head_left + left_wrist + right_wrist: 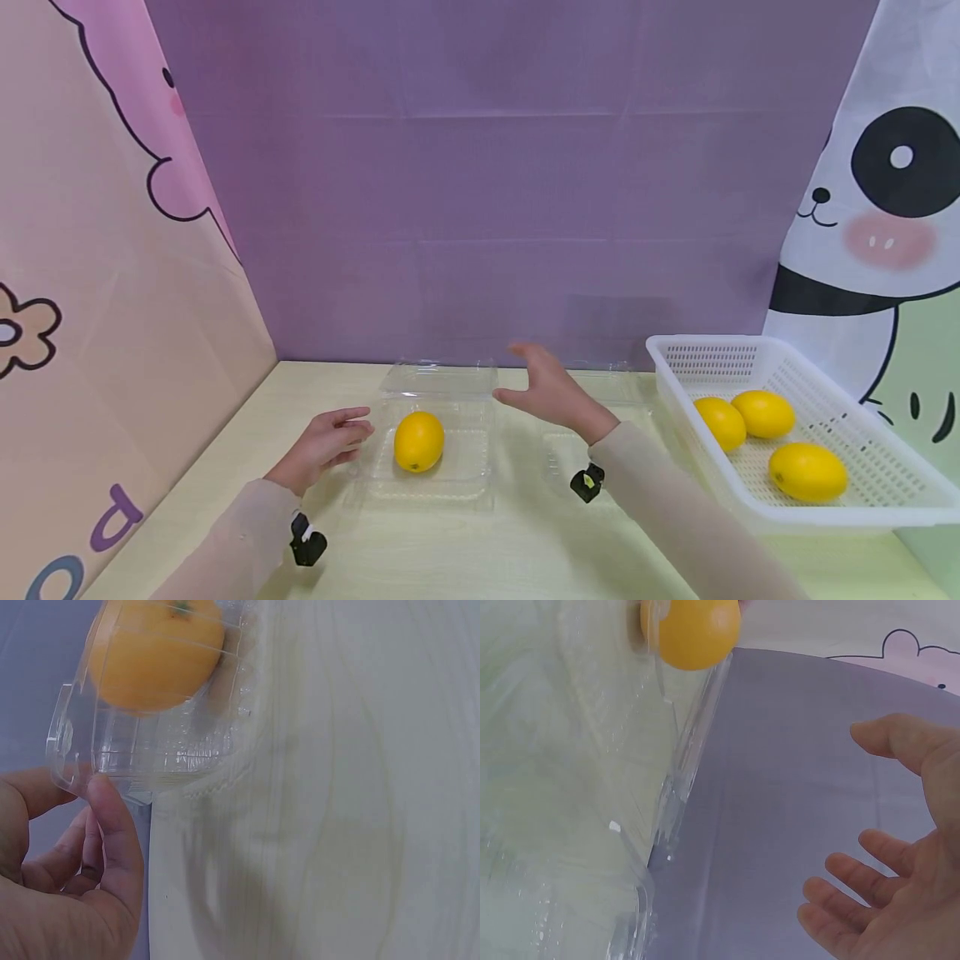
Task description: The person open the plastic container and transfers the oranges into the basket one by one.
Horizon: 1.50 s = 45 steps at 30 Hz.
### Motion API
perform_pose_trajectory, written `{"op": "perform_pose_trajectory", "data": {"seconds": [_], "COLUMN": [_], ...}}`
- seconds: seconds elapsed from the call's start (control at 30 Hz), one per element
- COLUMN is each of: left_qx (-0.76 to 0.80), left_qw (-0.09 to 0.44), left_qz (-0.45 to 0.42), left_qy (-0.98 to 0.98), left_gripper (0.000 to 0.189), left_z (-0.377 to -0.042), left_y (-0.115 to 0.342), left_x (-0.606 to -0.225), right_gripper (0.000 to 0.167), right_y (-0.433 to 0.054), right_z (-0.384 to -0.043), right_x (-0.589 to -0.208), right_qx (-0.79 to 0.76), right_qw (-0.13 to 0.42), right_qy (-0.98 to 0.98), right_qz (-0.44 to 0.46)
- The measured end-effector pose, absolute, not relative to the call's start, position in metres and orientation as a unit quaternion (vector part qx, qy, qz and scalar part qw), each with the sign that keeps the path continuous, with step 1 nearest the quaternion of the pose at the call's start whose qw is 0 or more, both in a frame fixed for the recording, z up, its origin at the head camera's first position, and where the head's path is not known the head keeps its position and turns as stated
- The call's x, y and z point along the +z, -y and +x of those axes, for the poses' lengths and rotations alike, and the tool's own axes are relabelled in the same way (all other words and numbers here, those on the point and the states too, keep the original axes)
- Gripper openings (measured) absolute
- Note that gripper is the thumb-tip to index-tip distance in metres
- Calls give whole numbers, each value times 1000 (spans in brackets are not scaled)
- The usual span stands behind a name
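Note:
A yellow lemon (418,442) lies in an unfolded clear plastic clamshell box (467,487), its lid (438,381) laid back toward the purple backdrop. My left hand (324,443) is at the box's left side, fingers loosely bent. In the left wrist view, the thumb and a fingertip (111,801) overlap the clear plastic corner, with a gap between the digits in the head view. My right hand (551,390) hovers with fingers spread and nothing in them, between this box and a second clear box (558,454). The right forearm partly hides that second box.
At the right stands a white perforated basket (795,518) with a lemon (808,472) near its front and two more farther back. A purple cloth (465,183) hangs behind the pale wooden table (420,558). Printed cloths flank both sides.

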<state>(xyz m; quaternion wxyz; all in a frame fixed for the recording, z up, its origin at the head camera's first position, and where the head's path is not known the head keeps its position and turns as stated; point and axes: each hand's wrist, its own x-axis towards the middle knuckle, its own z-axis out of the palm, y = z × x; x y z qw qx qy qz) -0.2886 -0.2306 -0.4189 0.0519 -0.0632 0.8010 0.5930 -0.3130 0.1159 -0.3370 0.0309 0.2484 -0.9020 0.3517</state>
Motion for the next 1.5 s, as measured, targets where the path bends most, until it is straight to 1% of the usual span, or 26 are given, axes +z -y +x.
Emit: {"op": "perform_pose_trajectory", "data": {"seconds": [1.03, 1.5], "left_qx": [589, 589], "left_qw": [63, 62], "left_qz": [-69, -67], "left_qy": [-803, -803], "left_gripper": [56, 55], "left_z": [-290, -291], "left_y": [229, 230], "left_x": [-416, -417], "right_gripper": [74, 73], "right_y": [-76, -63], "right_z": [-310, -304], "right_x": [-366, -371], "right_qx": [368, 380], "right_qw": [8, -16], "right_qy": [892, 886], "right_qz": [263, 264]}}
